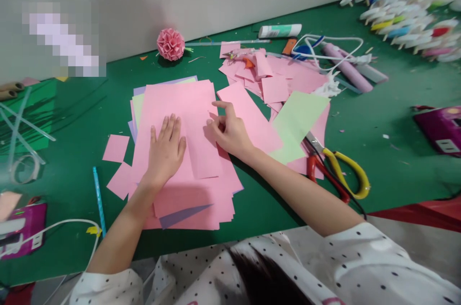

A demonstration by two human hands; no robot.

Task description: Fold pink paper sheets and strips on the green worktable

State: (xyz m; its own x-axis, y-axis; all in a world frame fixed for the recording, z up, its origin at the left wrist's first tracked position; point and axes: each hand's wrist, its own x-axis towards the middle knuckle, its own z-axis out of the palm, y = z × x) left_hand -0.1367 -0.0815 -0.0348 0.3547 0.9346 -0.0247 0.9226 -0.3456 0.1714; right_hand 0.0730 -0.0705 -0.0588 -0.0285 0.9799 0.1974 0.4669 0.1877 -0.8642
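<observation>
My left hand (166,149) lies flat on a sheet of pink paper (169,101), fingers stretched out. The sheet has a crease running down it, and its right part stands slightly raised. At its right edge is my right hand (230,127), with the index finger extended, the thumb apart from it and the other fingers curled; I see nothing gripped in it. Beneath lies an uneven stack of pink, purple and light green paper (223,209). A pink paper strip (248,115) and a light green sheet (300,115) lie just right of my right hand.
Scissors (345,175) with red and yellow handles lie at right. Behind are pink scraps (275,89), a glue stick (280,31) and a pink folded-paper ball (170,44). A blue pencil (98,199) and two pink squares (115,148) lie at left, near a white cable (72,221).
</observation>
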